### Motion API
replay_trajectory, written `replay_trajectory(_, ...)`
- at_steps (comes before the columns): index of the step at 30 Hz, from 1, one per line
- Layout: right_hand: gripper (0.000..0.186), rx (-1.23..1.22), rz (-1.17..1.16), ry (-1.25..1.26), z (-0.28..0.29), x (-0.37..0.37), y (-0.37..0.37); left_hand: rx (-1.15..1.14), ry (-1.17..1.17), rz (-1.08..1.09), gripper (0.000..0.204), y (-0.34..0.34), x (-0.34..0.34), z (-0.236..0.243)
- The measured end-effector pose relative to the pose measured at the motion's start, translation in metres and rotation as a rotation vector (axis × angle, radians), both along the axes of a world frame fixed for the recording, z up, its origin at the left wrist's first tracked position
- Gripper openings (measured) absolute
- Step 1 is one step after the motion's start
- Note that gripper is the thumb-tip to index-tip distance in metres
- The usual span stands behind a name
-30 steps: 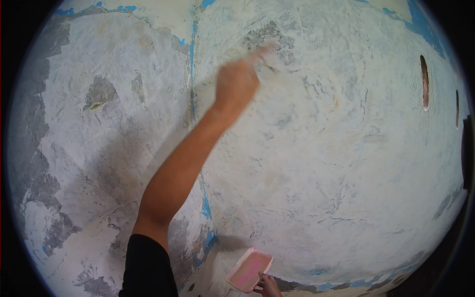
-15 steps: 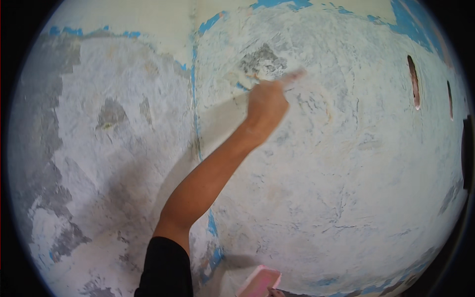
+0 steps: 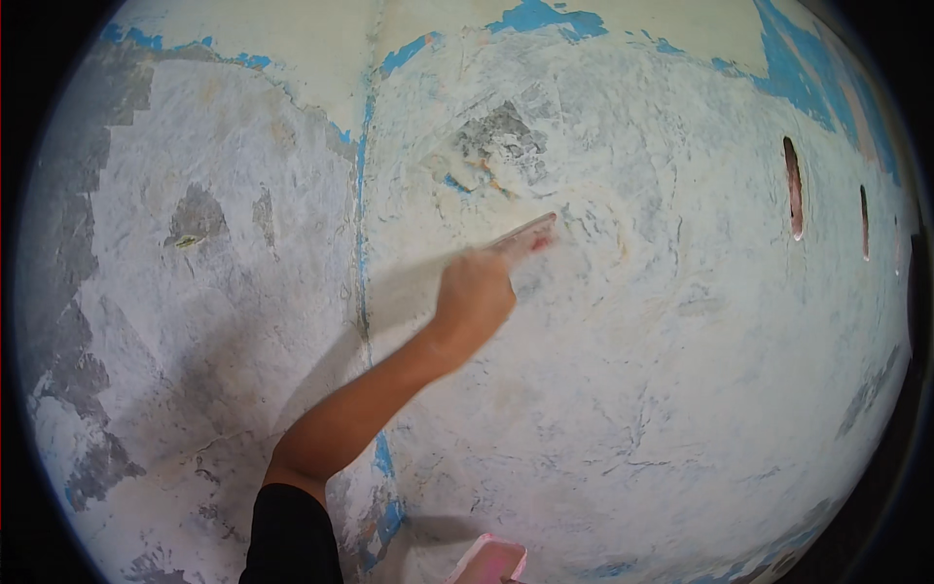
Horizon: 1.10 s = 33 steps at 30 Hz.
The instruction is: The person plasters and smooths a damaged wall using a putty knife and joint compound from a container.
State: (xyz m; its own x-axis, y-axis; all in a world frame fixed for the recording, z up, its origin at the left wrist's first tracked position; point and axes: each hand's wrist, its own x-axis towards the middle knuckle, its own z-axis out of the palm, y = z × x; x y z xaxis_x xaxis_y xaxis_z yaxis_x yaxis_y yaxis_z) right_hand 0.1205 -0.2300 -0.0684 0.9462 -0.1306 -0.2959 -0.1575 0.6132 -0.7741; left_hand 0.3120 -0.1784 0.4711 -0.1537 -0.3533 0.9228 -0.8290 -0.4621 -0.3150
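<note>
My left hand (image 3: 472,297) is closed around a flat putty knife (image 3: 525,236) with reddish-pink smears, held against or just off the patchy whitish wall (image 3: 632,370). A rough grey patch (image 3: 506,131) with flecks of blue and orange lies above the blade. At the lower edge a pink-rimmed rectangular tray (image 3: 482,565) is partly in view, with pinkish residue in it. Only a small bit of my right hand (image 3: 508,579) shows at the tray, mostly cut off by the frame.
An inside corner (image 3: 362,243) with blue paint runs vertically, left of centre. The left wall (image 3: 195,380) has grey patches. Blue flaking paint (image 3: 808,78) borders the top, and narrow vertical slots (image 3: 794,190) are cut into the wall at the right.
My left hand with the knife has moved down the wall from near the grey patch to below it. The tray and right hand sit lower, mostly out of frame. The view has shifted slightly.
</note>
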Motion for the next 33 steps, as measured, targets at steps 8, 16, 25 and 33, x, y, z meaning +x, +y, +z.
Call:
replay_trajectory(8,0.084,-0.045,0.002,-0.016,-0.013,-0.002,-0.007,-0.485,0.129,0.094,0.056,0.039,0.037,0.129)
replay_trajectory(16,0.058,-0.058,-0.044,0.103,0.066,-0.022,0.004,-0.048,-0.038,-0.063,0.057,-0.009,0.003,0.025)
replay_trajectory(25,0.049,-0.033,-0.062,0.107,0.067,-0.02,0.009,-0.159,-0.088,0.164,0.063,0.001,0.075,0.012)
replay_trajectory(33,0.06,-0.035,-0.117,-0.016,0.011,0.001,-0.013,-0.101,0.429,-0.209,0.047,0.07,-0.007,-0.102)
